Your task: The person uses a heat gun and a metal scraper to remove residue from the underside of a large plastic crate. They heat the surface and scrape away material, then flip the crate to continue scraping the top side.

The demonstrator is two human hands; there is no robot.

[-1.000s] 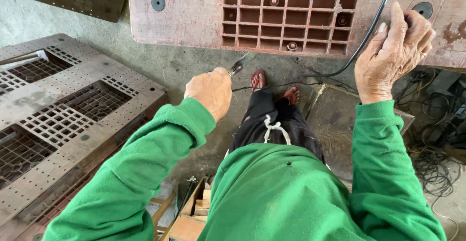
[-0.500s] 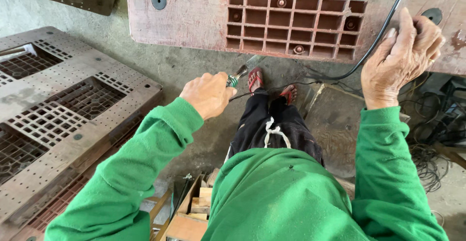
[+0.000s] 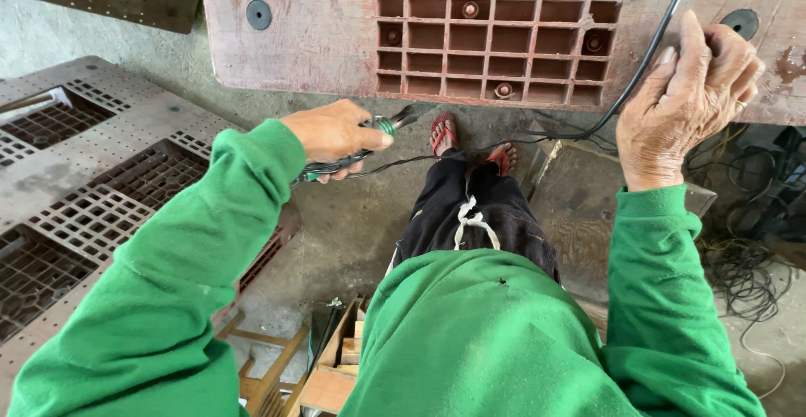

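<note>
Tool (image 3: 382, 131) lay clenched in the left hand (image 3: 332, 136), raised nearer the red pallet (image 3: 311, 35) than a second before; the right hand (image 3: 688, 102) stayed gripping the pallet edge beside the cable (image 3: 638, 68), steadying it.

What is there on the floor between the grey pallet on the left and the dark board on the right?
In the head view, between the grey pallet and the dark board lie bare concrete floor, the person's black trousers and red sandals.
</note>
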